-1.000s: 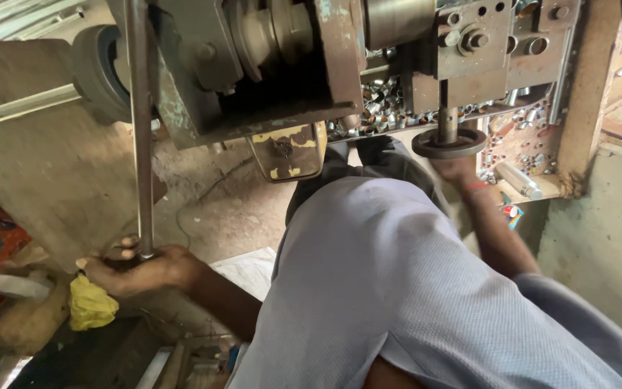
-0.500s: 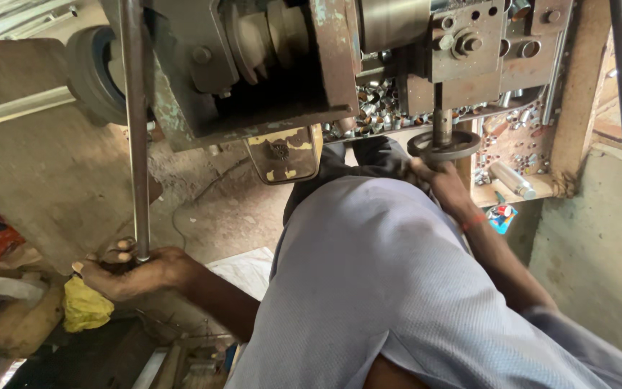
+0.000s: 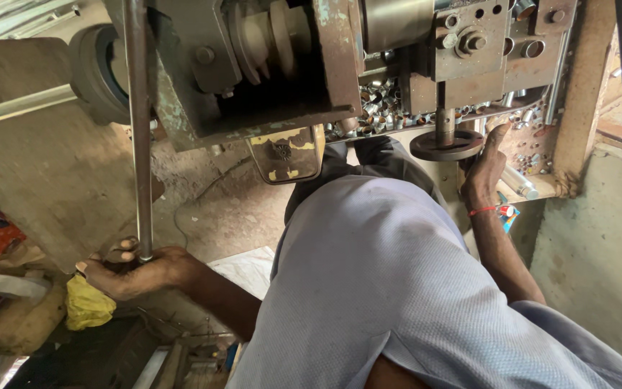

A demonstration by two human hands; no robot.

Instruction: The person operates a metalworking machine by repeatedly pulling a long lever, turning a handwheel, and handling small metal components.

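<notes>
The left hand (image 3: 134, 270) closes round the lower end of a long lever rod (image 3: 138, 130), which rises to the machine (image 3: 268, 72). Far across, the right hand (image 3: 485, 169) touches a round disc (image 3: 446, 145) beneath the machine; a heap of small metal rings (image 3: 383, 108) lies just behind it.

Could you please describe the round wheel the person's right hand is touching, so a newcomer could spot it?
Find the big rusty machine. At its lower right a short vertical shaft ends in a flat, dark handwheel; the right hand touches it. Unlike the small shiny tubes nearby, it's one wide disc.

Open floor (image 3: 232, 216) lies between the long lever rod (image 3: 139, 130) and the press body (image 3: 268, 72), which overhangs it closely.
</notes>
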